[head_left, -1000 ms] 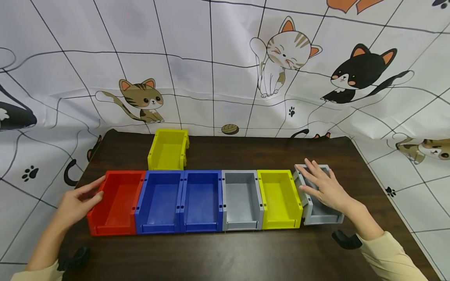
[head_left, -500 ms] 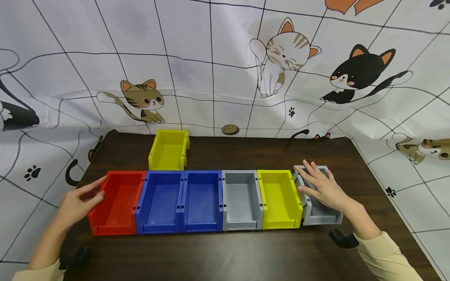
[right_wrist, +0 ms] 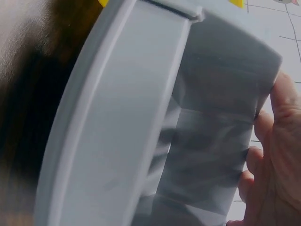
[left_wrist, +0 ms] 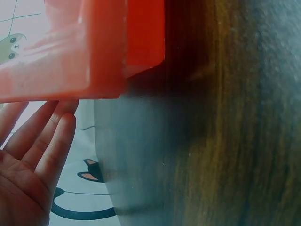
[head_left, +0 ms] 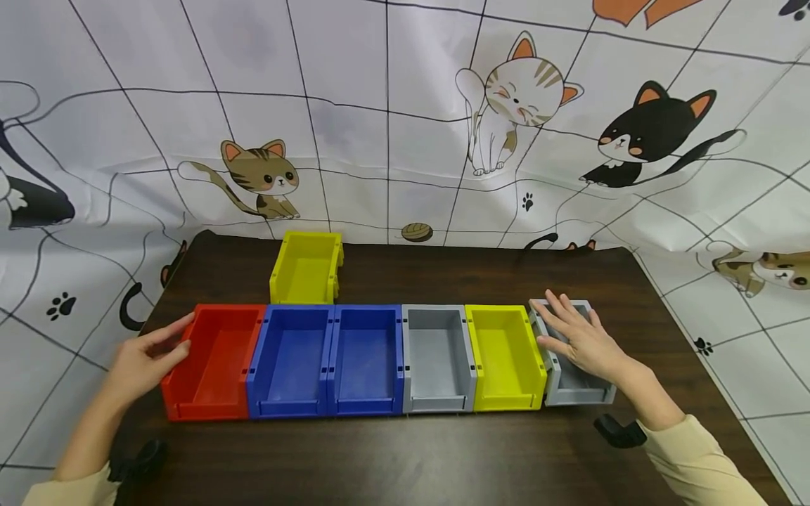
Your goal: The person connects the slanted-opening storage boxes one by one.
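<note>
red end: the left hand (head_left: 139, 362), at the middle left of the frame, touches the outer left wall of the red bin (head_left: 215, 365) with extended fingers; released, with no grasp visible.
blue to yellow: the left blue bin (head_left: 292, 358), right blue bin (head_left: 365, 358), inner grey bin (head_left: 436, 358) and front yellow bin (head_left: 504, 355) stand side by side across the centre of the bench (head_left: 380, 464).
grey end: the end grey bin (head_left: 569, 385), at the middle right of the frame, sits askew beside the front yellow bin; whether their walls touch cannot be told.
spread fingers: the right hand (head_left: 585, 341) lies over the end grey bin, its fingers at the rim; not clenched.
rear yellow: the rear yellow bin (head_left: 305, 268) stands behind the left blue bin, upper left of centre.
step in hand: judged to be squaring the end grey bin to the row.
technique: the left hand should act as a stop; the right hand should press low and level, toward the left of the frame.
fault to avoid: force on one corner would likely swing the bin further askew.
check: front lips in one line, rims at one height.
</note>
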`<state>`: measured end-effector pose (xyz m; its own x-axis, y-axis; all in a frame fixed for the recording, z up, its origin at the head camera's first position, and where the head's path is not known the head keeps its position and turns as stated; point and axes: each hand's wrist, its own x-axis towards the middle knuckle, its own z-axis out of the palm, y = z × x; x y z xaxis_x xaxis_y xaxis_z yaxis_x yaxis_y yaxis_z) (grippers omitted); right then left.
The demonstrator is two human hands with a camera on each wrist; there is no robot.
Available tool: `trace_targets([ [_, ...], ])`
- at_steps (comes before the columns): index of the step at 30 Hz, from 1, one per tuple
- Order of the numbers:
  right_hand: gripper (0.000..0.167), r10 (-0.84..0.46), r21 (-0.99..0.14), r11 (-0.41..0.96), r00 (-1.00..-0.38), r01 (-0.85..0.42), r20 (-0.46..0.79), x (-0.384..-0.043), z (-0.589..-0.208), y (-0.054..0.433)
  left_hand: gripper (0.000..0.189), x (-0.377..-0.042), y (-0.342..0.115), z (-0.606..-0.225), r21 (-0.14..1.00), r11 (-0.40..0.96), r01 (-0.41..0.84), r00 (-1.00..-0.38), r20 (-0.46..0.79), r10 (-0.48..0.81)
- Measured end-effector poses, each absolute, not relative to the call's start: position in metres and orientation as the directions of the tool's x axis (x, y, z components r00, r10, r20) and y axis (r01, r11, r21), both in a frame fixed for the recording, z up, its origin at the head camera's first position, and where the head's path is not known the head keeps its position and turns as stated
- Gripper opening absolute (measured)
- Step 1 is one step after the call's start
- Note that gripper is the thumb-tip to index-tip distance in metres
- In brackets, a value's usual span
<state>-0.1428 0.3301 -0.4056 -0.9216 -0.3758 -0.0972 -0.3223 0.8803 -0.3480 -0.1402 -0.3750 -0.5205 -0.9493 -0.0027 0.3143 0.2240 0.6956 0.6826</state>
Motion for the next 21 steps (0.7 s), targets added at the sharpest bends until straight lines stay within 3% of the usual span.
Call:
trace_targets([
  [10, 0.069, -0.384, -0.343, 0.877, -0.92, -0.337, -0.078, -0.142, -0.411, 0.331, 0.041, -0.124, -0.341, -0.468, 0.713, 0.671, 0.201, -0.963, 0.268, 0.005],
  [21, 0.067, -0.392, -0.346, 0.872, -0.917, -0.346, -0.073, -0.144, -0.42, 0.332, 0.041, -0.117, -0.338, -0.463, 0.722, 0.654, 0.224, -0.958, 0.287, 0.011],
])
